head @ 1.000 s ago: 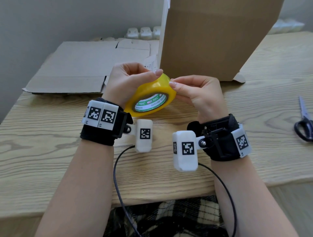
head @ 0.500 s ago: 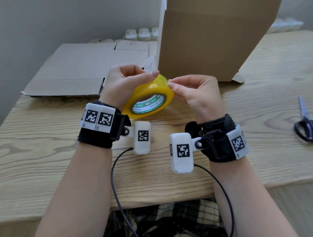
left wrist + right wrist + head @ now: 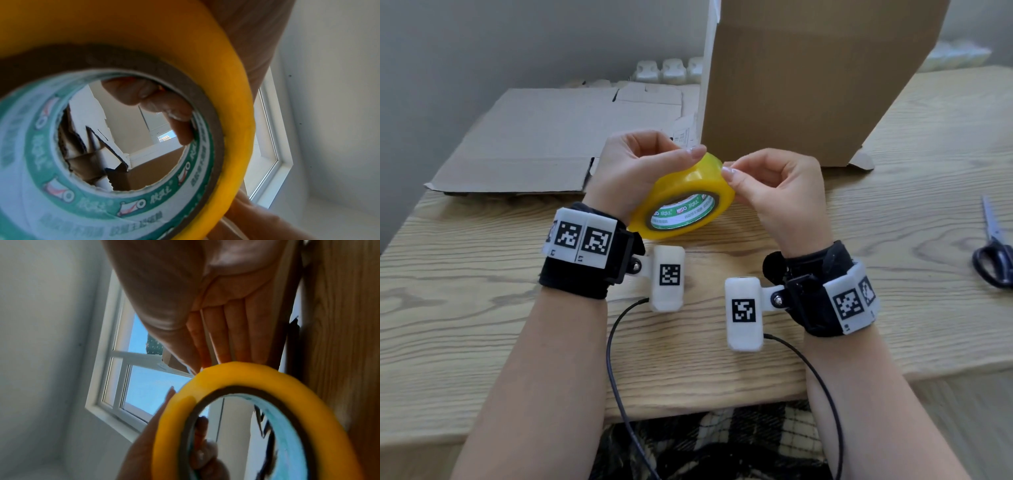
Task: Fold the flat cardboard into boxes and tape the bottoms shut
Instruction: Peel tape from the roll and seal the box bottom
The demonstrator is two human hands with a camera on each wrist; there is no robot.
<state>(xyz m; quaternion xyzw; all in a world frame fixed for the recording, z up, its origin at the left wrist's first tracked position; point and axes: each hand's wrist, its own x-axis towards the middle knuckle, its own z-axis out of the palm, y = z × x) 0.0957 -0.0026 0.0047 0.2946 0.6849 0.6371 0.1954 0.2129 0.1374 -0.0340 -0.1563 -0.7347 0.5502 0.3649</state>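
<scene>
A yellow tape roll [image 3: 690, 186] with a green-and-white core label is held just above the table, tilted towards me. My left hand [image 3: 674, 161] grips it, thumb on the outer face and fingers [image 3: 156, 104] hooked through the core. My right hand [image 3: 732, 171] pinches with thumb and forefinger at the roll's upper right edge. The roll [image 3: 205, 56] fills the left wrist view, and its rim [image 3: 236, 373] lies below my right palm in the right wrist view. A folded-up cardboard box [image 3: 808, 78] stands right behind the hands. A flat cardboard sheet [image 3: 544, 137] lies at the back left.
The wooden table [image 3: 482, 308] stretches out to both sides. Dark-handled scissors [image 3: 995, 253] lie near its right edge. Small white objects [image 3: 664, 70] line the wall behind the cardboard. Cables hang from both wrist cameras over the near edge.
The roll has tipped slightly flatter, and my right fingertips have shifted a little along its upper edge. Both hands stay on the roll.
</scene>
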